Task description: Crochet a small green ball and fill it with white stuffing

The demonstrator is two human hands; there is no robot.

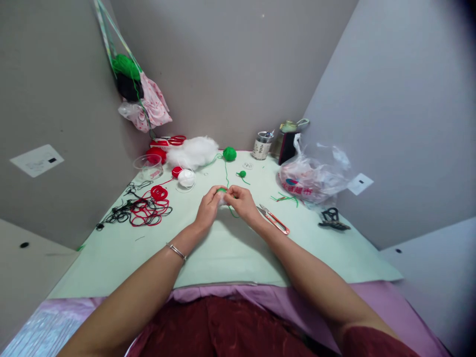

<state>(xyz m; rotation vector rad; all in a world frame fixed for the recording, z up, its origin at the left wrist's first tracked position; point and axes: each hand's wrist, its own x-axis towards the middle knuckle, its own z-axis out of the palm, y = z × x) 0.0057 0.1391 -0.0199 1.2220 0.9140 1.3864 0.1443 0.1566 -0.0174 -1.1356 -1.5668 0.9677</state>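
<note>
Over the middle of the table, my left hand and my right hand meet with fingers closed around a small green yarn piece. White fluffy stuffing shows at it between my fingers; most of the piece is hidden. A green strand runs from it back to a green yarn ball, and a loose green tail hangs below. Right of my right hand lie orange-handled thread snips. A smaller green ball sits behind my hands.
On the left are tangled red yarn, black yarn, a clear plastic cup, a white yarn ball and white fluff. A plastic bag, a black claw clip and a pen tin stand right. Grey walls enclose the table.
</note>
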